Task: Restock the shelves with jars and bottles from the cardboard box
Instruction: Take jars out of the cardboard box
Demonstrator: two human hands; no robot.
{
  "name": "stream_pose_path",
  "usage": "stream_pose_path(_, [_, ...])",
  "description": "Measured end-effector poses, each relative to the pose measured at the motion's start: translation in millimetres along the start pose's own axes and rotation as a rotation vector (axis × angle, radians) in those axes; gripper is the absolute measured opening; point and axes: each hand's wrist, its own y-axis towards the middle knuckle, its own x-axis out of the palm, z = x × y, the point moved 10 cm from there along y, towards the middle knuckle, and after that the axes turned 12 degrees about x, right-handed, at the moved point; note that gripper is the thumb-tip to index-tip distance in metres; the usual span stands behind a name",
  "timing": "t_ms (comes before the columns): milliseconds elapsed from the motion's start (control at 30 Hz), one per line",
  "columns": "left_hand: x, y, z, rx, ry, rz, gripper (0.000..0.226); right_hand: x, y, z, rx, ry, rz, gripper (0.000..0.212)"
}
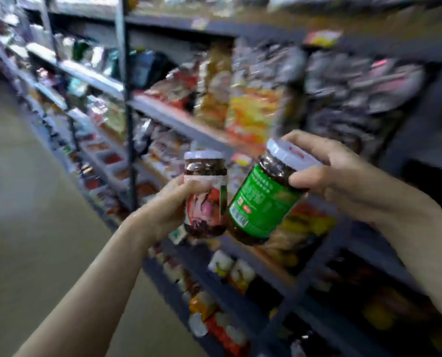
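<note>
My left hand [171, 202] grips a jar with a red-and-white label [205, 199] around its middle, holding it upright; it has a white lid and dark contents. My right hand [335, 173] grips a green-labelled jar [261, 204] by its white lid and shoulder, and this jar is tilted with its base toward the left. The two jars nearly touch at their lower ends. Both are held in the air in front of grey metal shelves [178, 119]. The cardboard box is out of view.
The shelves run from far left to near right, packed with blurred snack bags [250, 109], packets and lower-row jars and bottles [214, 315]. A dark upright post [130, 124] divides the shelf bays. Pale floor [29, 202] lies to the left.
</note>
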Motion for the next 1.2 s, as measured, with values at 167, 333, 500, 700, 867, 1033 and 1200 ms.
stream_pose_path(167, [227.5, 45.2, 55.5, 0.184, -0.073, -0.292, 0.071, -144.4, -155.5, -36.8, -0.068, 0.188, 0.334, 0.028])
stream_pose_path(333, [402.3, 57.5, 134.6, 0.453, 0.006, -0.552, 0.074, -227.1, -286.2, -105.0, -0.196, 0.026, 0.614, 0.030])
stream_pose_path(500, [487.2, 57.9, 203.4, 0.720, 0.115, -0.592, 0.038, -284.8, -368.5, -163.8, -0.343, 0.013, 0.952, 0.032])
stream_pose_path(700, [519.5, 77.7, 263.7, 1.007, 0.275, -0.403, 0.057, -334.4, -401.8, -231.9, -0.528, -0.473, 1.500, 0.043])
stream_pose_path(867, [537.1, 129.2, 281.1, 1.009, 0.394, -0.299, 0.061, -373.8, -379.8, -239.8, -0.455, -0.688, 1.600, 0.049])
stream_pose_path(1033, [550.0, 184.8, 258.3, 0.799, 0.350, -0.265, 0.050, -402.2, -366.9, -213.3, -0.359, -0.643, 1.614, 0.045])
stream_pose_path(1200, [553.6, 218.4, 237.3, 0.668, 0.325, -0.190, 0.056, -422.9, -354.8, -200.2, -0.321, -0.563, 1.645, 0.044])
